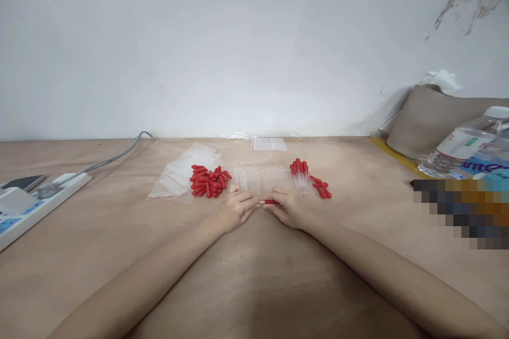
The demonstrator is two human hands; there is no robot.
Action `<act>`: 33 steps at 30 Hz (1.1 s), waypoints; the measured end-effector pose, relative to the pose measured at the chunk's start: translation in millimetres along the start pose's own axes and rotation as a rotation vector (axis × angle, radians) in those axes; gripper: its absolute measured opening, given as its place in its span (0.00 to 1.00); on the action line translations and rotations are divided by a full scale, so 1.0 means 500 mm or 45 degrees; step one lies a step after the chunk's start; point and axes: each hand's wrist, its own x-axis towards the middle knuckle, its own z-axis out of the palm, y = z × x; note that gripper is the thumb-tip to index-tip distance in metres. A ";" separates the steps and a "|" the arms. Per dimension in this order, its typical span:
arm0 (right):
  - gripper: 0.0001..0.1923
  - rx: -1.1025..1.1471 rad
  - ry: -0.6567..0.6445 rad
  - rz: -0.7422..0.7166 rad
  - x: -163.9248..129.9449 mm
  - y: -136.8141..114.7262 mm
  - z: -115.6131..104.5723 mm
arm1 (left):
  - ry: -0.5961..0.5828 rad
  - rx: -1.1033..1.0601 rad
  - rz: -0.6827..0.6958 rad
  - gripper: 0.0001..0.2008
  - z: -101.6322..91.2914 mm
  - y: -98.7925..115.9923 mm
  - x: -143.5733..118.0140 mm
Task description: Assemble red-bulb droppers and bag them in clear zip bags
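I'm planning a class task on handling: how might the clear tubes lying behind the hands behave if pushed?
The clear tubes would probably roll if pushed, since they look slim and rod-like. They are likely light, being so thin beside the left hand. They also seem stiff, as they look straight; whether glass or plastic, I cannot tell.

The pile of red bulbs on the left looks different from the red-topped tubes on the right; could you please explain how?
The pile of red bulbs is jumbled, while the red-topped tubes lie roughly side by side, red ends away from the person. The pile shows mainly red, whereas the tubes have clear lengths below their red tops. The pile also spreads wider than the tube bundle. Both show red and lie on the table.
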 end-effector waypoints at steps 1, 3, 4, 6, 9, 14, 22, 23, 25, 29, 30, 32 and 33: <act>0.08 0.010 -0.004 0.010 0.001 -0.001 0.000 | 0.003 0.005 0.006 0.11 0.001 0.001 0.001; 0.08 0.036 -0.011 0.033 0.002 -0.002 0.000 | 0.014 0.013 0.022 0.11 0.005 0.001 0.003; 0.08 0.047 -0.014 0.047 0.002 -0.003 0.000 | 0.023 0.017 0.030 0.11 0.007 0.001 0.003; 0.09 0.058 -0.021 0.072 0.003 -0.003 0.001 | 0.036 0.019 0.050 0.11 0.010 0.000 0.003; 0.09 0.078 -0.046 0.113 0.004 0.000 0.003 | 0.027 0.017 0.051 0.11 0.011 -0.001 0.003; 0.07 0.185 -0.051 0.198 0.009 0.012 -0.008 | 0.031 0.001 -0.070 0.12 0.002 -0.005 0.002; 0.13 0.527 0.323 0.656 0.032 0.065 -0.148 | 0.088 0.046 -0.567 0.14 -0.018 -0.011 0.004; 0.15 0.559 0.383 0.703 0.037 0.075 -0.168 | 0.087 0.060 -0.581 0.13 -0.017 -0.010 0.004; 0.18 0.523 0.479 0.744 0.046 0.096 -0.199 | 0.104 0.093 -0.578 0.11 -0.013 -0.009 0.005; 0.17 0.087 0.474 0.809 0.069 0.135 -0.198 | 0.131 0.134 -0.547 0.09 -0.010 -0.005 0.008; 0.15 -0.036 0.428 0.817 0.077 0.142 -0.187 | 0.127 0.140 -0.543 0.09 -0.010 -0.004 0.008; 0.13 -0.249 0.307 0.811 0.092 0.151 -0.160 | 0.122 0.153 -0.547 0.08 -0.011 -0.003 0.008; 0.12 -0.346 0.246 0.811 0.099 0.154 -0.146 | 0.120 0.161 -0.554 0.08 -0.011 -0.003 0.008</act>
